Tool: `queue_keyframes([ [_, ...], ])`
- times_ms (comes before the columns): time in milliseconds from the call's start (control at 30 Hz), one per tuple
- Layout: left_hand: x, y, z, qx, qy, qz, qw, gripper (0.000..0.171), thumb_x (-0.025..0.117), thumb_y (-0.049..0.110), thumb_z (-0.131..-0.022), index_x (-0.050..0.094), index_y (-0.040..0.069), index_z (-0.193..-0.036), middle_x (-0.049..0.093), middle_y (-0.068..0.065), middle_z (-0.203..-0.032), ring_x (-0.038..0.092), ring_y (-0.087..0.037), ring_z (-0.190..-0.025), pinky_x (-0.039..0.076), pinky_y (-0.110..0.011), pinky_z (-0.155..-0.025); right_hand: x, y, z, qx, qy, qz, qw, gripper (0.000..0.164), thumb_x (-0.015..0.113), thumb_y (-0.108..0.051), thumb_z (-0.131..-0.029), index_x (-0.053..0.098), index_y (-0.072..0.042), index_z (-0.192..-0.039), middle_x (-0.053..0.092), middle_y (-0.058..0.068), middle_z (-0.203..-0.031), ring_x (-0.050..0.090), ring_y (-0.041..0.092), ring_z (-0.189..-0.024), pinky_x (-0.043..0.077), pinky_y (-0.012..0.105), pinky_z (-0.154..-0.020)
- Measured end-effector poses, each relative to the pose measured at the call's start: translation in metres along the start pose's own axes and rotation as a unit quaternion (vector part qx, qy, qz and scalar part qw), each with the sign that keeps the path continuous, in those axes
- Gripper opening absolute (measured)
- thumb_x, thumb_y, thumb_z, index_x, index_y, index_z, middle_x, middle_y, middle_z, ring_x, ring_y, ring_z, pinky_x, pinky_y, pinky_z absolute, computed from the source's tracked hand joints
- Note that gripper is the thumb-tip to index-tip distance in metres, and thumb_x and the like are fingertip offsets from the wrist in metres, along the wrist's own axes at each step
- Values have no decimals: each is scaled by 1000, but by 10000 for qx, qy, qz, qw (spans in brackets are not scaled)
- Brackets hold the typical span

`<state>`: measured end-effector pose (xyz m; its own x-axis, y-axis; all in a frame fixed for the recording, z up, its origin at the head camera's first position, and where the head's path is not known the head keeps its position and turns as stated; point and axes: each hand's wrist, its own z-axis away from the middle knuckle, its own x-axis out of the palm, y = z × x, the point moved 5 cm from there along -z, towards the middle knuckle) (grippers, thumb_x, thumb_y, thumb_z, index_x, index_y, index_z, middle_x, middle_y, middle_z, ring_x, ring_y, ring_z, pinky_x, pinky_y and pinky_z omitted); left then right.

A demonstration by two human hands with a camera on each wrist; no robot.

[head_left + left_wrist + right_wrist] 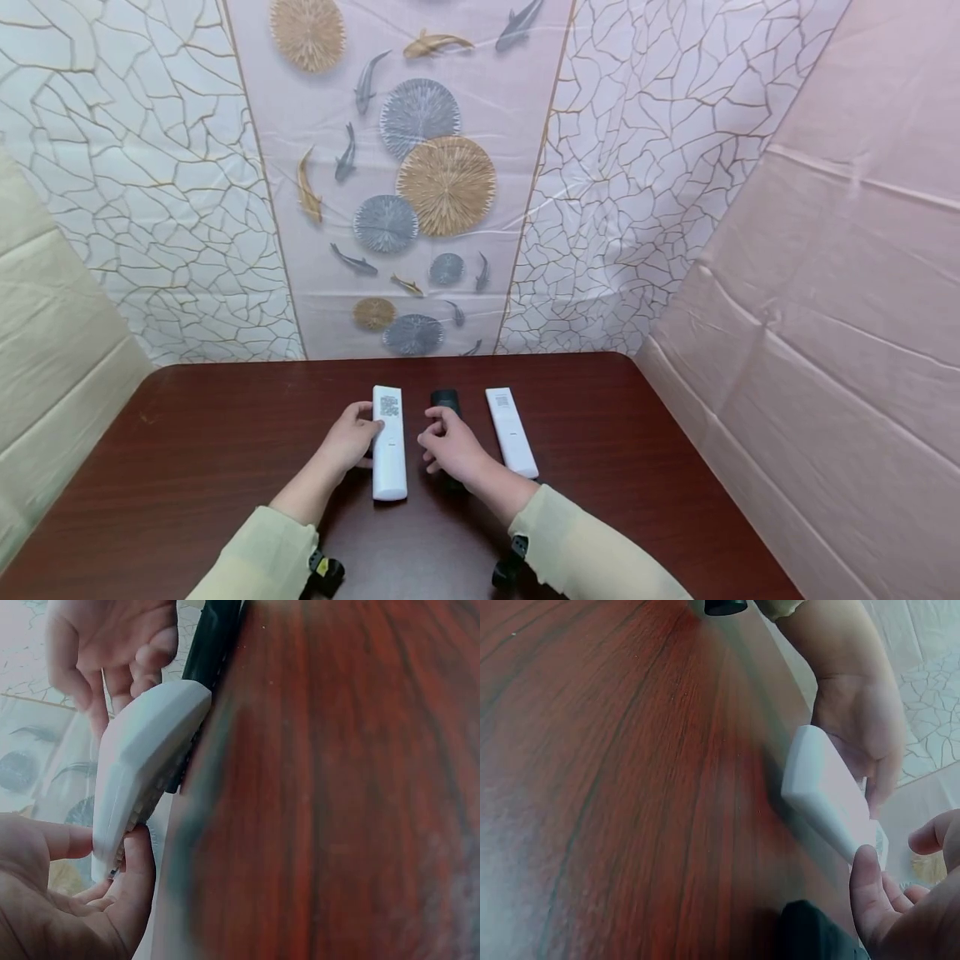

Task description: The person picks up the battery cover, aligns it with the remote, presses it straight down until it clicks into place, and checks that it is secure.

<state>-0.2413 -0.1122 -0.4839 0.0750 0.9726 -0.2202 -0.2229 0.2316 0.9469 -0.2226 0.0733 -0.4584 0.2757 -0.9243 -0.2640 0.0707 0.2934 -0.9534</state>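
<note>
My left hand pinches a white remote control by its left side, thumb on top and fingers beneath. Its back faces up with a printed code label; small buttons show on its underside in the left wrist view, where the white remote is held close over the table. My right hand hovers just right of it, fingers loosely curved and holding nothing. Below that hand lies a black remote-like object, mostly covered by it. In the right wrist view my right fingertips are right by the white remote's edge.
A second white remote lies label side up on the brown wooden table, right of the black one. Patterned cloth hangs along the table's far edge, with pale cloth walls on both sides. Each wrist wears a small black camera.
</note>
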Motion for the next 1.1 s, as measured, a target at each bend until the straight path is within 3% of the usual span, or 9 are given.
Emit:
queue_keyframes([
  [400,1,-7,-8,-162,-32,-117,9998,53,53,19,-102,33,1,-148,54,-26,-123,65,-28,-91,59,-41,-65,-15,1,8,-118,96,-112,9998,49,59,-13,-97,42,-2,-142,60,10,-101,64,26,-77,57,36,-61],
  [833,7,-7,-10,-325,-101,-109,9994,53,52,19,-103,31,-1,-148,49,-27,-130,64,-31,-96,59,-41,-65,-23,-7,19,-250,211,-262,9991,42,53,-1,-95,44,5,-136,60,15,-98,62,45,-83,58,49,-64],
  [1100,6,-3,-6,-454,-243,-308,9982,57,50,24,-104,30,-5,-148,49,-29,-132,64,-33,-99,59,-42,-67,-24,8,13,-256,145,-254,9992,46,51,-5,-97,40,2,-142,62,14,-102,63,24,-74,57,38,-60],
])
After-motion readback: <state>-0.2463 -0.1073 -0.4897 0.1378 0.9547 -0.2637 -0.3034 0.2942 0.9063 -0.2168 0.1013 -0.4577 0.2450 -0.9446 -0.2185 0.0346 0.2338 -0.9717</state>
